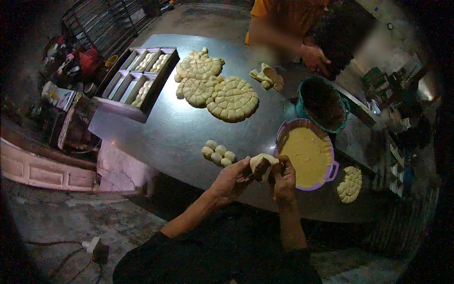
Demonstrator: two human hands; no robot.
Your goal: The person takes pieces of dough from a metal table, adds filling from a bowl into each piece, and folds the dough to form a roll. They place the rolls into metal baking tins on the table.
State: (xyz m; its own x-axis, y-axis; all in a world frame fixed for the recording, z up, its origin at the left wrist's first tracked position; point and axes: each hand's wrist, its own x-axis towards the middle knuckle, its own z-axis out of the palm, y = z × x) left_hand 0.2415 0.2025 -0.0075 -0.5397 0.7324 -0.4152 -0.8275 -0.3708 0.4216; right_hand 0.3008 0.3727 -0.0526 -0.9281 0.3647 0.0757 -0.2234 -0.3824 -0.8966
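In front of me, over the near edge of the metal table, my left hand (231, 181) and my right hand (283, 179) pinch opposite sides of a piece of pale dough (265, 159). Its near side looks dark brown; whether that is filling or shadow I cannot tell. Just left of the dough, several smooth dough balls (219, 152) sit clustered on the table. Right behind my right hand stands a purple basin (330, 171) holding a soft yellow mass (305, 151).
Scored rounds of dough (231, 99) lie mid-table, with a torn lump (267, 77) beyond. A divided tray (142, 112) with dough balls stands far left. At right are a green tub (301, 105) and a scored dough piece (350, 184). A co-worker's hand (316, 60) is across the table.
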